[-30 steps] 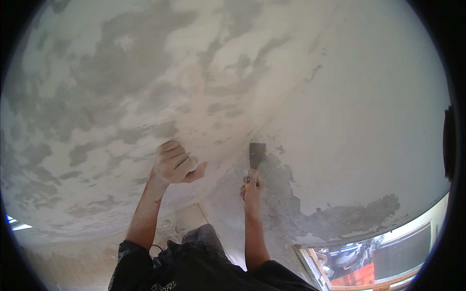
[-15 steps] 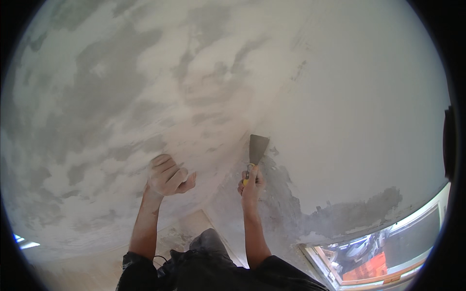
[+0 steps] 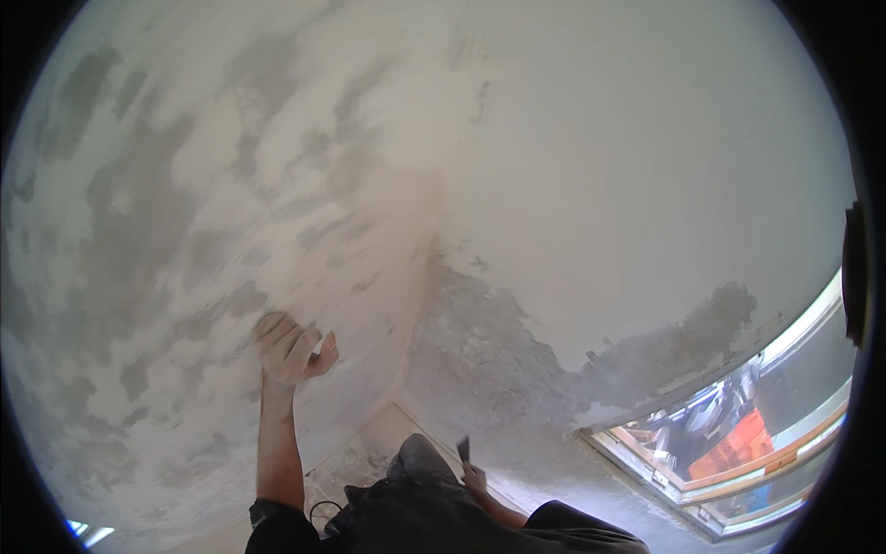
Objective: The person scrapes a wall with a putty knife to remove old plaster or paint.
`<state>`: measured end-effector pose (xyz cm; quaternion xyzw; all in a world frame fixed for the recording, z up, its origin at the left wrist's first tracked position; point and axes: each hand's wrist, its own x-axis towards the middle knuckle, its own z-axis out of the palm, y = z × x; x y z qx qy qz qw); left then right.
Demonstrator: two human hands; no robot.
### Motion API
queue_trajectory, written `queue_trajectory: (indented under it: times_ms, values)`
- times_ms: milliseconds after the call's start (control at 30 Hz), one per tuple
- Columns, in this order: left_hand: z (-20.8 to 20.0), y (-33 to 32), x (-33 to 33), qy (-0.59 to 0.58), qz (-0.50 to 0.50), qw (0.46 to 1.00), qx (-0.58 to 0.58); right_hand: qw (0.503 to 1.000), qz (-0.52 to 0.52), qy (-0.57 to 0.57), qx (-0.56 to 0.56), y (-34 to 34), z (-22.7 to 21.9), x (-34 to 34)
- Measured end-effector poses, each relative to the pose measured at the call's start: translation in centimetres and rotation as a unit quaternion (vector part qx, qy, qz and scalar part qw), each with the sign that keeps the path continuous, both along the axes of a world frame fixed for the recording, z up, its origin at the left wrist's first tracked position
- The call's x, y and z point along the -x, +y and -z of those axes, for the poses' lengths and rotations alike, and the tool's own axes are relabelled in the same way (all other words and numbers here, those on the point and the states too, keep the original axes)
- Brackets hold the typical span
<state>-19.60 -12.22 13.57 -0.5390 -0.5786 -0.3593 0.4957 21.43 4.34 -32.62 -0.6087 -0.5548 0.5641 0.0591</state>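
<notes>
My left hand (image 3: 291, 349) is raised against the patchy white-and-grey plastered wall (image 3: 185, 277), its fingers curled closed. Whatever may be inside that closed hand is hidden. Low in the picture, just right of my dark-clothed body, my right hand (image 3: 474, 478) is closed on a putty knife (image 3: 463, 450). The knife's dark blade points upward and is seen nearly edge-on. Its handle is mostly covered by my fingers.
Two plastered surfaces meet at a corner running down the middle. A rough grey patch (image 3: 489, 342) lies right of that corner. At the lower right is a wood-edged window (image 3: 784, 457), with an orange item (image 3: 738, 448) visible through it.
My right hand has dropped from the corner with the putty knife and sits close to my body. My left hand appears slightly lower and further left, and the whole view has shifted.
</notes>
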Motion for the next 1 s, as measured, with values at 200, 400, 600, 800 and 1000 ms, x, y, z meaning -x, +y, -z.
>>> queue_trajectory:
  times_ms: [200, 400, 600, 800, 1000]
  values:
    - [1.4, 1.4, 0.3, -0.001, -0.003, 1.0, 0.021, 0.976, 0.114, -0.167, 0.078, -1.6, 3.0, -9.2]
    - [3.1, 4.0, 0.3, 0.02, -0.003, 1.0, 0.007, 0.999, 0.015, 0.032, -0.026, -1.6, -6.6, -4.4]
    - [3.1, 3.8, 0.1, 0.033, -0.012, 0.999, 0.038, 0.957, 0.033, 0.235, -0.164, -0.7, -18.1, 5.8]
    - [3.9, 4.1, 0.9, 0.059, 0.016, 0.998, 0.023, 0.901, 0.061, 0.338, -0.265, 2.4, -24.7, 13.7]
    - [3.8, 3.4, 1.0, 0.065, 0.012, 0.998, 0.024, 0.869, 0.092, 0.365, -0.32, 4.7, -31.8, 19.0]
